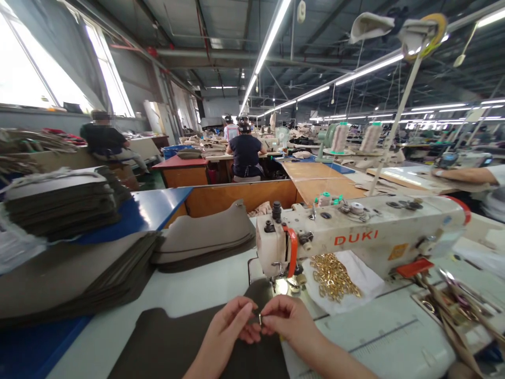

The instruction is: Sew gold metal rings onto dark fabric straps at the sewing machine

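Observation:
My right hand (290, 318) pinches a small gold metal ring (260, 319), seen nearly edge-on. Close against it, my left hand (231, 323) has thumb and fingers closed; what they grip is too small to make out. Both hands are above a dark grey-brown fabric panel (177, 345) on the sewing table, just in front of the lit needle area (282, 287) of the white sewing machine (363, 237). Beside the needle, a heap of gold metal rings (335, 276) lies on a white sheet (369, 284).
Stacked fabric panels (205, 234) lie behind the table's left side, with more piles (79, 279) further left. At the right, a tray (457, 310) holds scissors and straps. A thread stand (390, 126) rises behind the machine. Other people work further off.

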